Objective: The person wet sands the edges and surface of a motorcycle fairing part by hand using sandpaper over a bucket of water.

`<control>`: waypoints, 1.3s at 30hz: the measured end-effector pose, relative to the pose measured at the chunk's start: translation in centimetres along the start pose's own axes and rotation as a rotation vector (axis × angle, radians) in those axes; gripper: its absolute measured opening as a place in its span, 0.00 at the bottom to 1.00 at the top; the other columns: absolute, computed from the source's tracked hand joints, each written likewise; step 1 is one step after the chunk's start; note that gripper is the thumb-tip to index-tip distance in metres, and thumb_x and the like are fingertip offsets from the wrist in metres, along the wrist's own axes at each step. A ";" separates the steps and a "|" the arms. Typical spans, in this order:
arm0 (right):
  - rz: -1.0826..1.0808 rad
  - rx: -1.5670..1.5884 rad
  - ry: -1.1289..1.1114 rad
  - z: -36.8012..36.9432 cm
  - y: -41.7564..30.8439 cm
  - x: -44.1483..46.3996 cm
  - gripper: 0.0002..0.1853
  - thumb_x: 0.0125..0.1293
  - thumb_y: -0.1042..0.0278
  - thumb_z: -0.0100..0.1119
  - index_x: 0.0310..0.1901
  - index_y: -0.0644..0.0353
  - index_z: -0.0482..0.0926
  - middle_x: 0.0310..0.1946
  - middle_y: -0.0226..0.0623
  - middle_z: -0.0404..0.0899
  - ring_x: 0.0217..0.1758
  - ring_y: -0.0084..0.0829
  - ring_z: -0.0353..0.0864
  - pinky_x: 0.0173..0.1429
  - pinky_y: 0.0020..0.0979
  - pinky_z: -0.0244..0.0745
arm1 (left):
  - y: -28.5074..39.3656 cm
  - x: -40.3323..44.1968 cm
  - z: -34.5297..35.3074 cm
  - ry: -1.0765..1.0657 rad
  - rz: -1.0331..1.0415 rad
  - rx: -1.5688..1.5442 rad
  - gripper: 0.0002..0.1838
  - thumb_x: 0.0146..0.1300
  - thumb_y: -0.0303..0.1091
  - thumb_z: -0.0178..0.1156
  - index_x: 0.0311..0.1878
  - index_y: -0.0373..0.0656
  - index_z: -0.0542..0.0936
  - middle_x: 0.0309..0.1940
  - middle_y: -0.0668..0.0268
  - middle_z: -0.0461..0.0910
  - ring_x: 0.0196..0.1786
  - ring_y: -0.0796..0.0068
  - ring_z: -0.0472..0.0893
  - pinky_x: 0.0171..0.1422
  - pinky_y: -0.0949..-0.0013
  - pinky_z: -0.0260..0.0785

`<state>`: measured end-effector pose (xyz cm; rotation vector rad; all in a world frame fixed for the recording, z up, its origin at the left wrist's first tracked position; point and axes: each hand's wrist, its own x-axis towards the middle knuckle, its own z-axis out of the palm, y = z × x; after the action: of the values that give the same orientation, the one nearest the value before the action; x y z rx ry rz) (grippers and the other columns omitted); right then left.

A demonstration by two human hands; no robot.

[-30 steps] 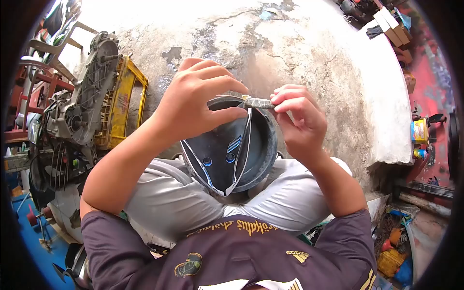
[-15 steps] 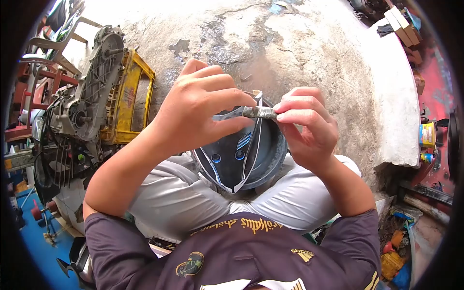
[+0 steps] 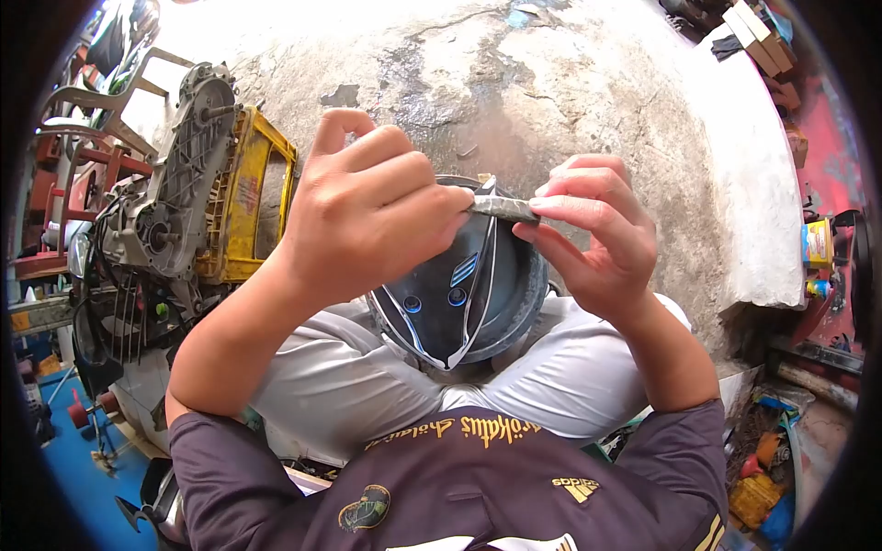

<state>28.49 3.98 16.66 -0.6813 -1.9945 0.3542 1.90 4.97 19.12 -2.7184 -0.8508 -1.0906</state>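
Note:
A small dark grey, glossy piece [image 3: 505,208], flat and narrow as seen from here, is held level between my two hands. My right hand [image 3: 602,220] pinches its right end between thumb and fingertips. At the other end, the thumb and forefinger of my left hand [image 3: 372,202] close together on its tip, the remaining fingers curled. I cannot make out exactly what the piece is. Just below it, a black glossy panel [image 3: 432,317] with pale edging, blue stripes and two round blue-rimmed spots leans on a dark round tub [image 3: 528,303] between my legs.
To the left, a grey metal engine casing [image 3: 197,174] stands against a yellow plastic crate [image 3: 243,197]. A pale concrete ledge [image 3: 758,202] runs along the right. Cracked, stained concrete floor [image 3: 606,101] stretches ahead. Assorted small items [image 3: 763,468] lie at the lower right.
My left thumb and forefinger, apart around the piece before, have closed on its left end. The piece has turned and now slopes slightly down to the right. My right hand has shifted slightly right.

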 end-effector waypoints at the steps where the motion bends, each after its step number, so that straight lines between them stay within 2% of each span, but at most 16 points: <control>1: 0.001 -0.001 0.003 -0.1 -0.1 -0.1 0.17 0.53 0.79 0.84 0.44 0.57 0.88 0.43 0.35 0.88 0.50 0.41 0.84 0.52 0.37 0.81 | 0.0 0.0 0.0 0.018 -0.002 0.013 0.10 0.51 0.34 0.80 0.37 0.51 0.90 0.23 0.75 0.76 0.30 0.70 0.75 0.48 0.63 0.64; 8: -0.022 0.002 -0.007 0.1 -0.3 -0.2 0.15 0.55 0.79 0.82 0.43 0.57 0.89 0.43 0.34 0.88 0.50 0.40 0.84 0.51 0.37 0.81 | 0.6 0.2 0.8 0.004 -0.074 -0.010 0.11 0.52 0.36 0.80 0.39 0.51 0.91 0.26 0.74 0.77 0.33 0.70 0.77 0.49 0.62 0.65; 14: -0.008 0.015 -0.020 0.4 -0.7 -0.6 0.14 0.57 0.79 0.81 0.43 0.58 0.88 0.42 0.36 0.88 0.48 0.40 0.86 0.50 0.37 0.83 | 0.7 -0.1 1.4 -0.038 -0.095 -0.160 0.09 0.51 0.35 0.80 0.37 0.52 0.92 0.26 0.74 0.79 0.34 0.70 0.77 0.50 0.63 0.66; 17: -0.003 0.024 -0.005 0.4 -0.6 -0.7 0.14 0.57 0.80 0.80 0.43 0.59 0.87 0.42 0.37 0.88 0.47 0.40 0.86 0.51 0.37 0.83 | 1.1 -0.1 1.4 -0.055 -0.160 -0.203 0.08 0.52 0.36 0.79 0.34 0.54 0.89 0.26 0.75 0.78 0.36 0.71 0.80 0.50 0.62 0.66; 20: 0.020 0.034 0.016 0.4 -0.5 -0.6 0.14 0.57 0.81 0.79 0.44 0.60 0.87 0.42 0.39 0.88 0.47 0.40 0.87 0.51 0.37 0.83 | 1.3 -0.1 1.3 -0.074 -0.223 -0.256 0.07 0.54 0.35 0.79 0.34 0.52 0.89 0.24 0.75 0.79 0.34 0.72 0.80 0.48 0.62 0.66; 22: 0.036 0.035 0.023 0.4 -0.5 -0.6 0.14 0.57 0.82 0.79 0.44 0.60 0.87 0.42 0.39 0.88 0.47 0.40 0.87 0.51 0.38 0.83 | 1.4 0.0 1.4 -0.103 -0.313 -0.337 0.08 0.54 0.31 0.80 0.38 0.47 0.92 0.23 0.72 0.79 0.30 0.72 0.78 0.48 0.66 0.67; 28: 0.032 0.022 0.016 0.7 -0.5 -0.7 0.14 0.57 0.82 0.79 0.44 0.59 0.87 0.42 0.40 0.88 0.46 0.40 0.87 0.50 0.38 0.83 | 1.2 0.1 1.2 -0.149 -0.320 -0.272 0.09 0.55 0.30 0.79 0.40 0.47 0.93 0.29 0.69 0.83 0.35 0.70 0.81 0.48 0.65 0.69; 31: 0.043 0.023 0.029 0.8 -0.5 -0.6 0.15 0.56 0.82 0.79 0.44 0.59 0.87 0.41 0.38 0.87 0.46 0.40 0.86 0.49 0.38 0.83 | 0.8 -0.2 1.8 -0.053 -0.301 -0.308 0.10 0.55 0.28 0.79 0.41 0.46 0.93 0.32 0.67 0.85 0.37 0.67 0.82 0.46 0.64 0.71; 35: -0.073 -0.039 0.022 1.0 -0.6 -0.4 0.15 0.56 0.81 0.79 0.44 0.58 0.87 0.41 0.36 0.86 0.45 0.40 0.86 0.47 0.38 0.83 | 0.8 -0.3 2.0 0.012 -0.293 -0.298 0.09 0.56 0.27 0.78 0.41 0.45 0.93 0.31 0.65 0.85 0.37 0.64 0.82 0.45 0.65 0.73; 38: -0.115 -0.086 0.004 1.1 -1.0 -0.4 0.15 0.56 0.81 0.78 0.44 0.58 0.87 0.40 0.35 0.86 0.45 0.40 0.85 0.46 0.38 0.83 | 1.4 -0.2 1.4 -0.019 -0.383 -0.321 0.09 0.57 0.26 0.77 0.42 0.45 0.94 0.32 0.64 0.87 0.35 0.68 0.81 0.43 0.67 0.73; 39: -0.131 -0.114 -0.005 1.2 -1.1 -0.4 0.14 0.56 0.81 0.78 0.44 0.57 0.88 0.40 0.35 0.85 0.45 0.39 0.85 0.45 0.38 0.83 | 2.0 0.1 1.1 -0.071 -0.542 -0.385 0.08 0.57 0.30 0.78 0.41 0.44 0.94 0.31 0.64 0.88 0.33 0.70 0.80 0.42 0.66 0.73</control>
<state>27.29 2.89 16.33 -0.6166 -2.0637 0.1653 3.67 3.64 18.61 -2.9180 -1.6087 -1.3753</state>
